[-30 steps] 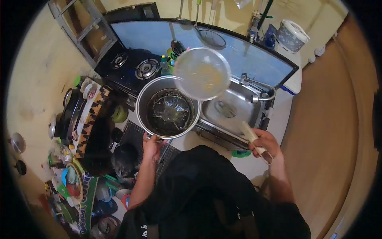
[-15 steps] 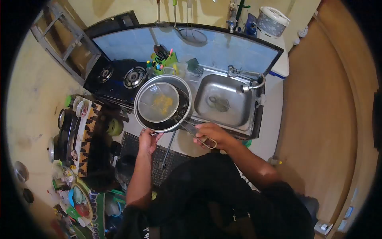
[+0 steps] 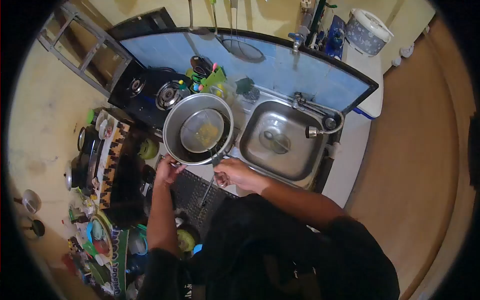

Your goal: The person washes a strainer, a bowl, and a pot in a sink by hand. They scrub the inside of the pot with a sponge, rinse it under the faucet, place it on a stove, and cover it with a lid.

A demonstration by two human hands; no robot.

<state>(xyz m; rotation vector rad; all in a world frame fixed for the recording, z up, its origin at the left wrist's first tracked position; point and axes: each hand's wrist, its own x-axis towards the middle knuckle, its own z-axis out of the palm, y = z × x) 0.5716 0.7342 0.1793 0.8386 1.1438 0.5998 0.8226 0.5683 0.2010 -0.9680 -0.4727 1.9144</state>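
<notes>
A round mesh strainer (image 3: 195, 125) sits down inside a large metal pot (image 3: 171, 120), with yellowish bits of food (image 3: 207, 134) on its mesh. My right hand (image 3: 234, 173) is closed around the strainer's handle at the pot's near right rim. With its fingers curled at the near left edge, my left hand (image 3: 169, 170) grips the pot. Under the strainer the pot's inside looks dark, and I cannot make out what it holds.
Right of the pot is a steel sink (image 3: 305, 165) with a faucet (image 3: 320, 131) and a clear round item in its basin. A black gas stove (image 3: 150, 95) stands behind left. Utensils in a green holder (image 3: 214, 79) are behind the pot. A black mat (image 3: 192, 197) lies below.
My right hand has moved left and lowered the strainer from above the rim into the pot. My left hand still holds the pot. The camera view has shifted and tilted.
</notes>
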